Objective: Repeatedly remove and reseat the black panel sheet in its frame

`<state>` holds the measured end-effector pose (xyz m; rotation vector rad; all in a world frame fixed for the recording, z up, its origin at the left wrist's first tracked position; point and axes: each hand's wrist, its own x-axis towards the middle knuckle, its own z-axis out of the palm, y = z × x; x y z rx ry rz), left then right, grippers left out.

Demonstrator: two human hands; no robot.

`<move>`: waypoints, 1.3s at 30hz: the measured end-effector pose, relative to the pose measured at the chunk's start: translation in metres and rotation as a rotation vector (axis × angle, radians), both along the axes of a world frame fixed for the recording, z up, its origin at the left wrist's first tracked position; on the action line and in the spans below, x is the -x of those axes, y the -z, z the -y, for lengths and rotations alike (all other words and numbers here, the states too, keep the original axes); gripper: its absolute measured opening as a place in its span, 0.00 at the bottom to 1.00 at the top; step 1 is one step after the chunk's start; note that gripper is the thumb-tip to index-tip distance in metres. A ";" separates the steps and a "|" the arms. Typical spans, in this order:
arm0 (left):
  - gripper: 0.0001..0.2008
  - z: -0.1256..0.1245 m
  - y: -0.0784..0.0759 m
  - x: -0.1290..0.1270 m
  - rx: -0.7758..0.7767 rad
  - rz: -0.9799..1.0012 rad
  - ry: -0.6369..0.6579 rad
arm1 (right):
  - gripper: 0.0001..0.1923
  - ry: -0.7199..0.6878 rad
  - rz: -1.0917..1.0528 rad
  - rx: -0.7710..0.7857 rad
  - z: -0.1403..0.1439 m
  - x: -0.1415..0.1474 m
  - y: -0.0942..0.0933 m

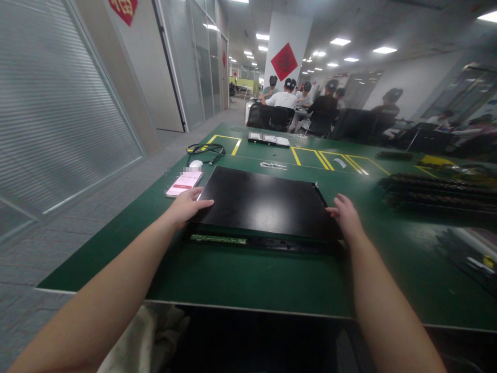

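A black flat screen panel lies face up in front of me, over a black frame that shows along its near side. A narrow green circuit board sits on that frame at the left. My left hand grips the panel's left edge, thumb on top and the other fingers partly hidden beyond it. At the right edge, my right hand touches the panel with a fingertip, its other fingers raised and apart. A phone with a lit pink screen rests just beyond my left hand.
The green table bears yellow tape marks. A white mouse, a coiled black cable and a black tray with white items lie farther back. Blurred dark strips lie at right. Several people sit at tables in the background.
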<state>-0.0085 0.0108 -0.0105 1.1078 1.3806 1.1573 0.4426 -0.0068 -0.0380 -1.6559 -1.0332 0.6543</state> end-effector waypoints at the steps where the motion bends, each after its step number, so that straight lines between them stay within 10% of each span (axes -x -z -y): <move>1: 0.29 0.000 0.000 0.000 0.000 -0.003 0.002 | 0.47 0.008 0.012 0.003 0.000 0.000 0.000; 39: 0.22 -0.002 0.000 -0.005 0.046 0.000 0.008 | 0.28 0.042 0.474 0.138 0.003 0.002 -0.003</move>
